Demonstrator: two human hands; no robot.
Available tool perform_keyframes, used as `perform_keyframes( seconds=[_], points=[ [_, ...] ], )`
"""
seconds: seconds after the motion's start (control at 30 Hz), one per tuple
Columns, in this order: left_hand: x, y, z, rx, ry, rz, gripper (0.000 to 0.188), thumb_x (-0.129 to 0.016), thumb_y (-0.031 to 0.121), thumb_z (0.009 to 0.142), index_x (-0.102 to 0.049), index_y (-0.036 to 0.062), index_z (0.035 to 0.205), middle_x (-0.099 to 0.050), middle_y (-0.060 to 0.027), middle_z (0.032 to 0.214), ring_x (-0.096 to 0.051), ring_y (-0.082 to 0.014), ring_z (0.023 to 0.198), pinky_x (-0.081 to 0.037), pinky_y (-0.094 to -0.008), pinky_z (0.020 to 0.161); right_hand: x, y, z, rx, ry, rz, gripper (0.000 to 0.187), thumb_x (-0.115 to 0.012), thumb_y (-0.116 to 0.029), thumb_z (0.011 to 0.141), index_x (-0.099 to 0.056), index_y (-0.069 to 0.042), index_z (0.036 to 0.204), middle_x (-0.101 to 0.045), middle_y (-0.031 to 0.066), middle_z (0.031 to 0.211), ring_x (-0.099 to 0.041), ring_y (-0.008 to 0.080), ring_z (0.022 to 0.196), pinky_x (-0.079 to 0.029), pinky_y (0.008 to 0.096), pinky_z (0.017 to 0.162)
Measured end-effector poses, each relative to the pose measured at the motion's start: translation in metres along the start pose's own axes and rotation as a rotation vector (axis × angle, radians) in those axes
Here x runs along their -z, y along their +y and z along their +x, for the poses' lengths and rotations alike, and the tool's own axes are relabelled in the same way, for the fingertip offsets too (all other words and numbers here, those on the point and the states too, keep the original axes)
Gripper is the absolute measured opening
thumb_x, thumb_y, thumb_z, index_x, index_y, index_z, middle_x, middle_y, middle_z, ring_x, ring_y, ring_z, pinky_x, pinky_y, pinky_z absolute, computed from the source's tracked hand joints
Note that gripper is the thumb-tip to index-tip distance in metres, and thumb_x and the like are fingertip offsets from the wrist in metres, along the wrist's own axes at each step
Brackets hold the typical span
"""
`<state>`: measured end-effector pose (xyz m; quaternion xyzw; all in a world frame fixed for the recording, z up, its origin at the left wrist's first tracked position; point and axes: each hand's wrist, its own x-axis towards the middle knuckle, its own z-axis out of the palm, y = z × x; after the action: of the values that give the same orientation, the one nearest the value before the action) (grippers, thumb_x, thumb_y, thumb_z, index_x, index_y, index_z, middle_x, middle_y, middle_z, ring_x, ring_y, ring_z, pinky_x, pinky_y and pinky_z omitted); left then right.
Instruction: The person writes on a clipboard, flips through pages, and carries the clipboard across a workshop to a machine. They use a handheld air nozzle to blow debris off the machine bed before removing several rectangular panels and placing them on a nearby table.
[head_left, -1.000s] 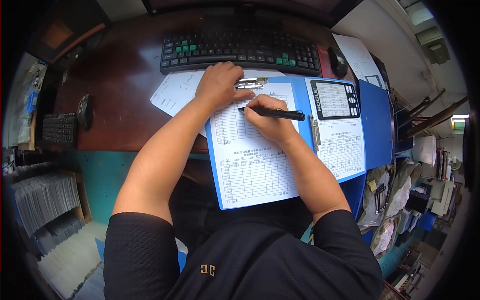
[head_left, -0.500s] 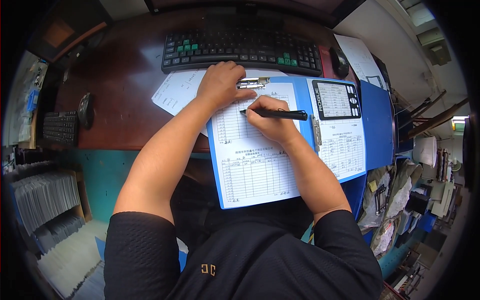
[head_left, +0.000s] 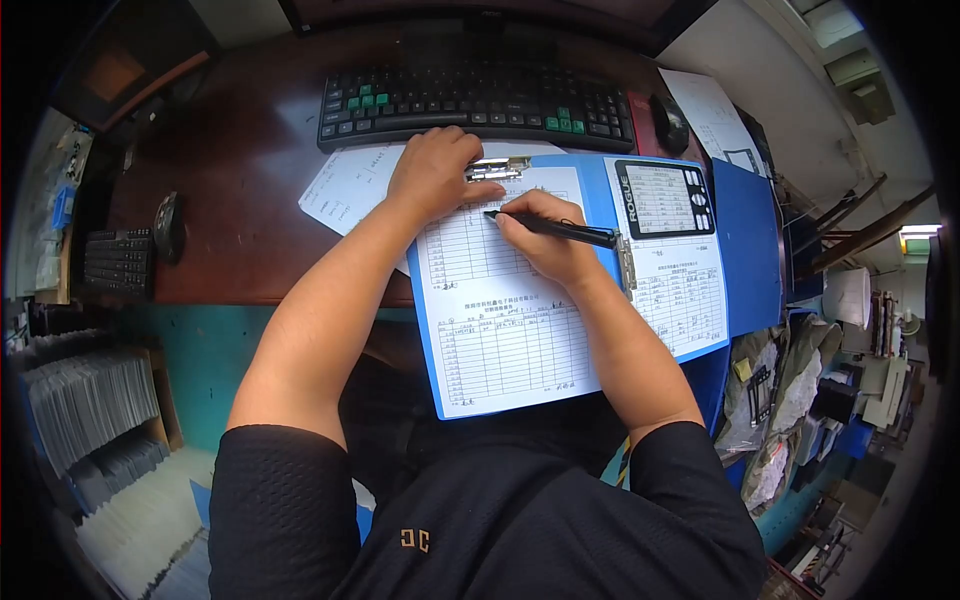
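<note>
A blue clipboard (head_left: pixel 424 330) lies on the dark wooden desk (head_left: pixel 240 180), holding a printed form (head_left: pixel 510 340) with a ruled table. My left hand (head_left: pixel 432 172) rests flat on the top left of the form, beside the metal clip (head_left: pixel 497 168). My right hand (head_left: pixel 545 240) grips a black pen (head_left: pixel 560 231), its tip touching the upper part of the form. A second blue clipboard with a form (head_left: pixel 680 290) lies to the right, and a black calculator (head_left: pixel 663 198) sits on top of it.
A black keyboard (head_left: pixel 480 100) with some green keys lies at the back of the desk, a black mouse (head_left: pixel 670 122) to its right. Loose paper (head_left: pixel 345 190) sticks out under the clipboard. A small keypad (head_left: pixel 118 262) sits far left. Cluttered boxes (head_left: pixel 850 380) stand at right.
The pen tip has shifted slightly along the upper rows of the form. My left hand stays pressed on the sheet.
</note>
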<state>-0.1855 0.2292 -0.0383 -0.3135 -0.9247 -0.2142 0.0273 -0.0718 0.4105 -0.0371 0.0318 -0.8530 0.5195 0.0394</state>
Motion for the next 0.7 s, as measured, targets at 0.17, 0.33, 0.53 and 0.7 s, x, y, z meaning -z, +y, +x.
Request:
perform_keyframes(
  seconds=[0.17, 0.33, 0.53, 0.7],
  points=[
    [0.0, -0.001, -0.0001, -0.002, -0.005, 0.007, 0.05, -0.086, 0.053, 0.075, -0.074, 0.0126, 0.102, -0.069, -0.0062, 0.105, -0.063, -0.0252, 0.104, -0.048, -0.0378, 0.092, -0.0003, -0.0006, -0.0005, 0.015, -0.001, 0.011, 0.021, -0.076, -0.019, 0.087, -0.075, 0.001, 0.092, -0.073, 0.0119, 0.082, -0.067, 0.0154, 0.071, -0.053, 0.0285, 0.067],
    [0.0, -0.0001, -0.0006, 0.002, -0.001, 0.007, 0.05, -0.086, 0.054, 0.075, -0.074, 0.0128, 0.101, -0.069, -0.0061, 0.106, -0.063, -0.0253, 0.104, -0.048, -0.0376, 0.092, 0.0009, -0.003, -0.0009, -0.004, 0.015, 0.007, 0.02, -0.075, -0.018, 0.087, -0.075, 0.001, 0.092, -0.072, 0.0115, 0.081, -0.066, 0.0151, 0.071, -0.052, 0.0286, 0.066],
    [0.0003, 0.0009, -0.0004, 0.003, 0.003, 0.012, 0.051, -0.086, 0.055, 0.074, -0.074, 0.0125, 0.101, -0.07, -0.0064, 0.106, -0.063, -0.0253, 0.104, -0.049, -0.0377, 0.091, 0.0008, -0.0012, -0.0004, -0.013, 0.033, 0.014, 0.02, -0.074, -0.018, 0.087, -0.075, 0.001, 0.091, -0.072, 0.0116, 0.081, -0.065, 0.0147, 0.07, -0.052, 0.0287, 0.066],
    [0.0002, 0.0, -0.0006, 0.007, 0.0, 0.012, 0.051, -0.086, 0.055, 0.074, -0.074, 0.0125, 0.101, -0.07, -0.0065, 0.106, -0.063, -0.0256, 0.104, -0.049, -0.0376, 0.091, 0.0015, -0.0002, -0.001, 0.003, 0.029, -0.002, 0.02, -0.074, -0.018, 0.086, -0.074, 0.002, 0.09, -0.072, 0.0116, 0.079, -0.065, 0.0146, 0.069, -0.052, 0.029, 0.065]
  ],
)
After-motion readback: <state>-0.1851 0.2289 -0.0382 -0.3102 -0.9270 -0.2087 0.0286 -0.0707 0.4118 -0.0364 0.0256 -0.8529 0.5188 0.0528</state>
